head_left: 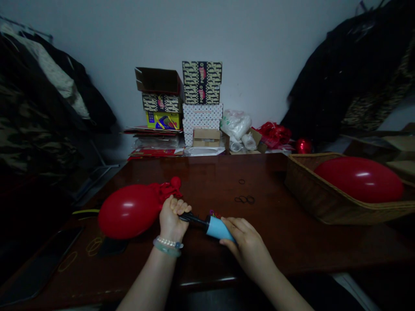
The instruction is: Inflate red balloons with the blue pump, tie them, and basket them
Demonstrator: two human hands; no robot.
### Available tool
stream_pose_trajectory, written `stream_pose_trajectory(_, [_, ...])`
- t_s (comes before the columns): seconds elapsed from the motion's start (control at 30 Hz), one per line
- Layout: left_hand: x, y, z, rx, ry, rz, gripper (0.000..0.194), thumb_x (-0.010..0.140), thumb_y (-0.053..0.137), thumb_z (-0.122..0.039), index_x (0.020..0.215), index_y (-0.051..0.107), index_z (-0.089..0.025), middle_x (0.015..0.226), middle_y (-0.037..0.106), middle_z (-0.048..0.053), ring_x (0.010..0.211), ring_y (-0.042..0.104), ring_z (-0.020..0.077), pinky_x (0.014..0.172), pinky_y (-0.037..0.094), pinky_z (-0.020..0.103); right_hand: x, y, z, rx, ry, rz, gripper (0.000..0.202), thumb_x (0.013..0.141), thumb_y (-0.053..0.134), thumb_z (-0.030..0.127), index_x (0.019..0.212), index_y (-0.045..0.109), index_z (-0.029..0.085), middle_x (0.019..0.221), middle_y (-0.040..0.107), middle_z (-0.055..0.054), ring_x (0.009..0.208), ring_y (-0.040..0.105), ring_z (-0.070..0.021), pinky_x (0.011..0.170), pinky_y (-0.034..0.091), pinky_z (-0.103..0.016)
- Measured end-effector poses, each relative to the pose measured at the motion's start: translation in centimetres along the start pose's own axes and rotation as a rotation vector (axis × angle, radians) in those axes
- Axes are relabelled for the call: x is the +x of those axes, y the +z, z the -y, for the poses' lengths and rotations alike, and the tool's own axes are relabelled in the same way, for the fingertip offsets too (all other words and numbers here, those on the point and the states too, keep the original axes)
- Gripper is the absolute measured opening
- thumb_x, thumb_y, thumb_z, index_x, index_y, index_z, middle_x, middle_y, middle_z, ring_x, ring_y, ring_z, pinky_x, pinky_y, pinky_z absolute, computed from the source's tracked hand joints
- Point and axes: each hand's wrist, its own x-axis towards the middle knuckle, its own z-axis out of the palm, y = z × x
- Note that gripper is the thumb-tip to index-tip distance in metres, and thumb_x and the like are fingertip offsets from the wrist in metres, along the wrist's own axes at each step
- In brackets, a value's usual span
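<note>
My left hand point(172, 215) is closed round the black front end of a hand balloon pump point(219, 228), just where an inflated red balloon point(129, 211) meets the fist. Its neck is hidden by my fingers. Wrapped on the pump's light blue barrel, my right hand point(247, 242) grips the other end. The pump lies nearly level above the table, slanting down to the right. Behind my left fist is a bunch of limp red balloons point(168, 188). Tiny coloured bits point(214, 213) show just past the barrel, too small to name.
On the brown table point(207, 172) lie black rubber bands point(245, 199), yellow bands point(94, 246) and a dark phone point(42, 263). A wicker basket point(324, 212) at right holds a large red balloon point(358, 179). Stacked boxes point(202, 112) stand against the wall; clothes hang both sides.
</note>
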Motion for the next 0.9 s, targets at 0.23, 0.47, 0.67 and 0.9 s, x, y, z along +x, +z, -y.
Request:
stream_pose_trajectory(0.23, [-0.5, -0.1, 2.0, 0.017, -0.034, -0.032, 0.041, 0.085, 0.049, -0.013, 0.052, 0.026, -0.02, 0.04, 0.025, -0.008, 0.033, 0.026, 0.0057, 0.041, 0.028, 0.022, -0.4, 0.8, 0.5, -0.008, 0.014, -0.012, 0.052, 0.081, 0.071, 0.018, 0.13, 0.055, 0.017, 0.118, 0.065, -0.012, 0.104, 0.06, -0.0265, 0.093, 0.052, -0.042])
stream_pose_trajectory(0.47, [-0.5, 0.3, 1.1, 0.031, -0.006, -0.031, 0.043, 0.088, 0.048, -0.015, 0.051, 0.027, -0.019, 0.039, 0.025, -0.008, 0.033, 0.026, 0.0056, 0.041, 0.028, 0.022, 0.0, 0.7, 0.7, 0.016, -0.001, -0.009, 0.052, 0.081, 0.071, 0.02, 0.13, 0.055, 0.02, 0.118, 0.065, -0.011, 0.104, 0.061, -0.0271, 0.093, 0.052, -0.043])
stream_pose_trajectory(0.67, [0.4, -0.1, -0.8, 0.024, 0.014, -0.016, 0.043, 0.088, 0.045, -0.013, 0.049, 0.027, -0.019, 0.038, 0.026, -0.007, 0.032, 0.027, 0.0058, 0.041, 0.029, 0.022, 0.3, -0.1, 0.5, 0.026, -0.006, 0.02, 0.054, 0.081, 0.071, 0.022, 0.132, 0.054, 0.018, 0.119, 0.065, -0.011, 0.106, 0.06, -0.0263, 0.095, 0.051, -0.042])
stream_pose_trajectory(0.9, [1.4, -0.8, -3.2, -0.003, 0.064, -0.023, 0.042, 0.089, 0.04, -0.01, 0.049, 0.028, -0.019, 0.036, 0.027, -0.007, 0.03, 0.029, 0.0056, 0.041, 0.03, 0.022, 0.4, -2.1, -1.2, 0.039, 0.02, 0.098, 0.051, 0.083, 0.07, 0.025, 0.131, 0.056, 0.021, 0.12, 0.065, -0.009, 0.106, 0.06, -0.0244, 0.096, 0.05, -0.04])
